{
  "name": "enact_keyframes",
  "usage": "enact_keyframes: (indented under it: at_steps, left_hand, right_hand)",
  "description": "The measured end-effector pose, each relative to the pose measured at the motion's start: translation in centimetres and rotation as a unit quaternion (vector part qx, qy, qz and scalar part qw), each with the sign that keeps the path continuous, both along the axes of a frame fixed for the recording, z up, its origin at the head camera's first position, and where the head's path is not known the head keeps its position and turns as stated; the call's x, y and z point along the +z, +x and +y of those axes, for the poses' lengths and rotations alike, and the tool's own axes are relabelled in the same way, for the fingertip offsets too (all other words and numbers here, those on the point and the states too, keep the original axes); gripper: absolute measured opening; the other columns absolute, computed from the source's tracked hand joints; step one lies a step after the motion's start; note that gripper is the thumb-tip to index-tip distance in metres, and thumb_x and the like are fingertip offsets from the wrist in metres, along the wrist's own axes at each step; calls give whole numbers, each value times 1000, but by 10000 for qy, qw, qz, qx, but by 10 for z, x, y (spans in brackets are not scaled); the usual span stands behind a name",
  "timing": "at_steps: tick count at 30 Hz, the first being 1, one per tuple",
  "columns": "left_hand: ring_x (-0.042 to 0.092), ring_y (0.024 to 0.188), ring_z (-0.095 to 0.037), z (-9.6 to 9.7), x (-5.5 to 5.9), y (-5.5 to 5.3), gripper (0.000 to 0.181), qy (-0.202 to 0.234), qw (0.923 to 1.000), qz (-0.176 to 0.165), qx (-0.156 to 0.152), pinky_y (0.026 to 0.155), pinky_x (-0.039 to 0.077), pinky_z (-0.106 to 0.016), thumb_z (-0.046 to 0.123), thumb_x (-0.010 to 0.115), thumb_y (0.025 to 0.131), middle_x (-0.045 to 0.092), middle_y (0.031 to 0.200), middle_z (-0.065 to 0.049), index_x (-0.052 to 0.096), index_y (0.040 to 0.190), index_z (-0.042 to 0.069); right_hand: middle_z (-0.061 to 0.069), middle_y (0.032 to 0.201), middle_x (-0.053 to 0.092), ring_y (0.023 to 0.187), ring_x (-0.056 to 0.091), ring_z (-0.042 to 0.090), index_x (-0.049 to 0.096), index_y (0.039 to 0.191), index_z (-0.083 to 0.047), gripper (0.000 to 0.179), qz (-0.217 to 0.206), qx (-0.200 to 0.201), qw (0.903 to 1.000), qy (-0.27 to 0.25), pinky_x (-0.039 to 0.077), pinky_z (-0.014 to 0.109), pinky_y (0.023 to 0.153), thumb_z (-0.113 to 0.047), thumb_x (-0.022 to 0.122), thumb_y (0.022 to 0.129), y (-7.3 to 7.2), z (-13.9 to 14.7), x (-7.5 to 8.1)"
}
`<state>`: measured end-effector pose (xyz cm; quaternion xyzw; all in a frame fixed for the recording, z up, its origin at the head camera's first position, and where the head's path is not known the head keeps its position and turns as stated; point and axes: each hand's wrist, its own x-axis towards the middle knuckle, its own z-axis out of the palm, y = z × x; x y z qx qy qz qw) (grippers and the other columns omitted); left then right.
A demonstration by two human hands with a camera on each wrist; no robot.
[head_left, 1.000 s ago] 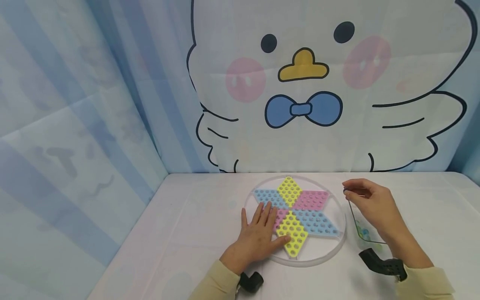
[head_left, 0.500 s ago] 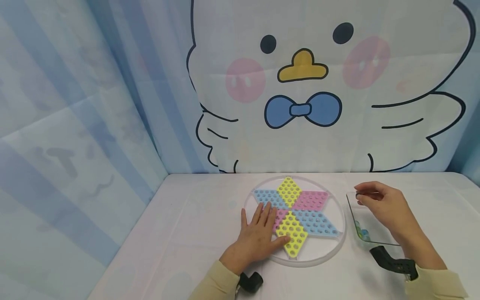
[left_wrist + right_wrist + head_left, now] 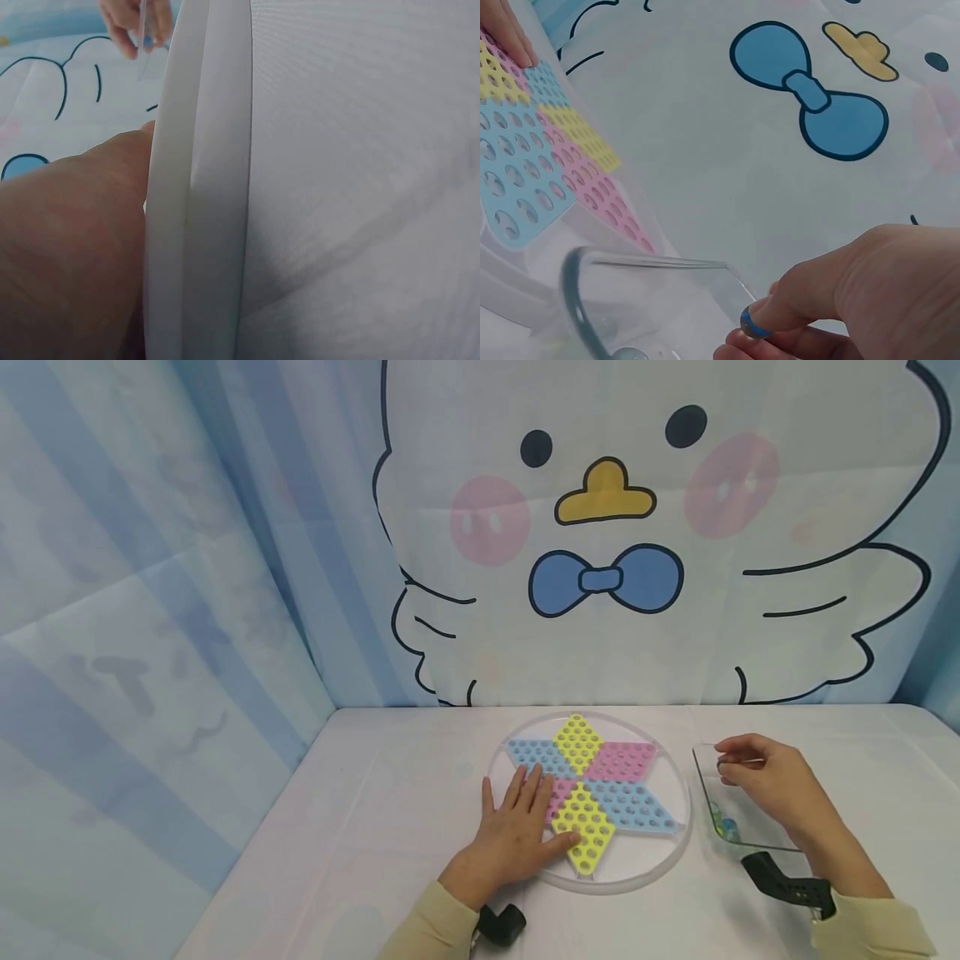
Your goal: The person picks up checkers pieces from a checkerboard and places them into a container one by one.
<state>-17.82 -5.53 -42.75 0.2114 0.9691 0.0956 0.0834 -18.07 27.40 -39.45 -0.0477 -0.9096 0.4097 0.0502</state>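
Note:
A round Chinese checkers board (image 3: 633, 886) lies on the table, its star of yellow, blue and pink sections dotted with holes. My left hand (image 3: 513, 835) rests on its left side, fingers spread and straight, covering part of the pink and blue sections. To the right of the board stands a clear container (image 3: 702, 787) with several marbles (image 3: 729, 830) in its near left corner. Over the container's far left part, my right hand (image 3: 768, 781) pinches a blue and dark marble (image 3: 753, 324) between thumb and fingers.
A white cloth covers the table (image 3: 360, 827). Behind it hangs a curtain (image 3: 607, 652) printed with a cartoon bird in a blue bow tie. Black wrist cameras sit at the left wrist (image 3: 502, 925) and right wrist (image 3: 787, 889).
My right hand has moved right from the container's left edge to inside its outline, then slightly lower in view, still pinching the marble. My left hand has stayed on the board.

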Motion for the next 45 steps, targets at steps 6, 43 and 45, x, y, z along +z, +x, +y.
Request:
enact_keyframes:
  at_steps: [6, 43, 45]
  left_hand:
    - [-2, 157, -23, 0, -1, 0, 92, 17, 10000, -10, 0, 119, -4, -67, 75, 35, 93, 3, 169, -1, 11, 161, 19]
    - [-2, 157, -23, 0, 0, 1, 92, 16, 10000, 29, 6, 119, -3, -67, 75, 34, 93, 4, 169, -2, 12, 161, 18]
    - [-2, 157, -23, 0, 0, 1, 92, 15, 10000, 41, 7, 119, -3, -67, 75, 35, 93, 4, 169, -2, 12, 161, 18]
  right_hand:
    - [29, 118, 58, 99, 66, 36, 51, 131, 7, 39, -185, 60, 9998, 91, 49, 59, 87, -12, 55, 98, -1, 2, -4]
    - [32, 119, 56, 103, 56, 41, 48, 132, 7, 42, -709, 195, 9968, 328, 50, 54, 82, -8, 56, 94, -4, 6, -9]
    - [31, 117, 57, 102, 56, 41, 49, 131, 7, 41, -692, 207, 9967, 371, 51, 52, 81, -8, 56, 94, -5, 5, -9]
